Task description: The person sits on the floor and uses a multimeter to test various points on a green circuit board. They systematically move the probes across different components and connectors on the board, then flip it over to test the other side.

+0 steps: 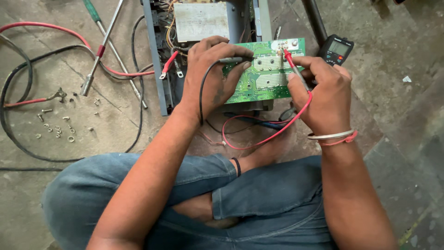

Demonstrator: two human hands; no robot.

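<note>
Green circuit board (264, 69) sits approx. centre frame, tilted up against a grey metal chassis (159, 55) that stands on the concrete floor (407, 115). My left hand (210, 76) grips the board's left edge; its fingers (240, 52) are curled closed over a black probe (233, 59), tip laid on the board's upper face. Black lead (201, 95) drops from the probe down past my wrist. My right hand (323, 95) pinches a red probe (292, 65) pen-style, fingers closed on its shaft, tip touching the board near its top right corner. Red lead (259, 141) loops below the board, over the floor in front of my crossed legs.

Black handheld meter (336, 48), grey display, lies on the floor just right of the board, behind my right hand. White rectangular label plate (201, 21) is fixed on the chassis interior, above the board; print too small to tell.

Left of chassis: long-shaft tools (104, 44), one w/ red band, one w/ green handle. Loose screws & washers (58, 127) are scattered further left, w/ black and red cables (27, 74) curving round them.
</note>
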